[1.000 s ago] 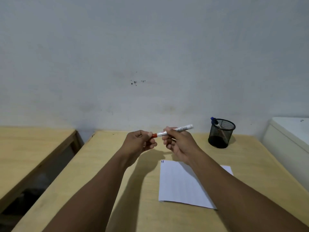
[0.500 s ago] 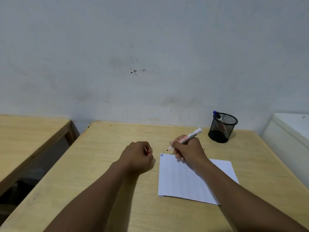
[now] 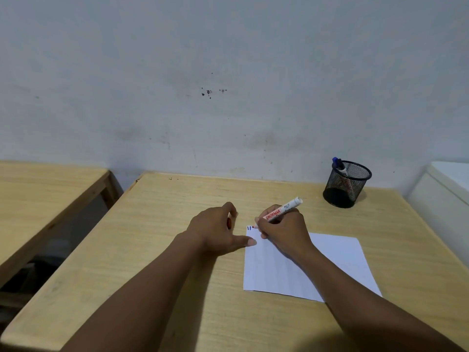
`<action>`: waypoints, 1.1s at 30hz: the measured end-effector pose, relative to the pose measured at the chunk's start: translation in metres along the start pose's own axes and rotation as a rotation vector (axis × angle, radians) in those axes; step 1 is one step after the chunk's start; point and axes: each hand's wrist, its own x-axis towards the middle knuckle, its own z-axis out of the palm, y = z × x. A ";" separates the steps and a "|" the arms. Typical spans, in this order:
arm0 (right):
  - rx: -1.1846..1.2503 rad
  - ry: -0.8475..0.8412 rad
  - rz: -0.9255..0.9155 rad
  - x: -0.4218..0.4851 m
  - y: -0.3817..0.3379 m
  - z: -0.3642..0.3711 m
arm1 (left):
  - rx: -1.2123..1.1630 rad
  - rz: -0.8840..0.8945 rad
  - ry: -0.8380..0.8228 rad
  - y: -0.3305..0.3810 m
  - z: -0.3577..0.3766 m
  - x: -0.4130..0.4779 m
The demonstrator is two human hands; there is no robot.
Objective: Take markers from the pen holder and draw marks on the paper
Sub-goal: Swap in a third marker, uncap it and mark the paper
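One marker [image 3: 281, 211] in R hand [image 3: 281, 231], tip down-left on paper [image 3: 330, 265].

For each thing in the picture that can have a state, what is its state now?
Red marker: uncapped, held tilted, tip at the paper's far left corner.
Paper: flat on the table, two short blue marks by that corner.
Pen holder: upright, a blue-capped marker inside.
Right hand: closed on the red marker.
Left hand: thumb at the paper's left edge, something red, likely the cap, in its fingers.

Wooden table [image 3: 157, 224]: paper [image 3: 337, 260], pen holder [image 3: 345, 186] (mesh).
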 end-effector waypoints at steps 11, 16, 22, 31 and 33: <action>0.148 -0.011 0.086 0.001 -0.008 -0.005 | -0.153 -0.021 -0.010 -0.008 -0.002 0.007; 0.342 0.068 0.150 0.014 -0.042 -0.029 | -0.551 -0.039 0.072 -0.021 -0.020 0.019; 0.523 -0.088 0.169 0.031 -0.105 -0.075 | -1.129 -0.015 0.067 0.038 -0.055 0.034; 0.554 0.018 0.101 0.032 -0.127 -0.112 | -1.377 0.079 -0.036 0.106 -0.056 0.067; 0.547 0.017 0.092 0.032 -0.125 -0.118 | -1.379 0.093 -0.041 0.117 -0.054 0.072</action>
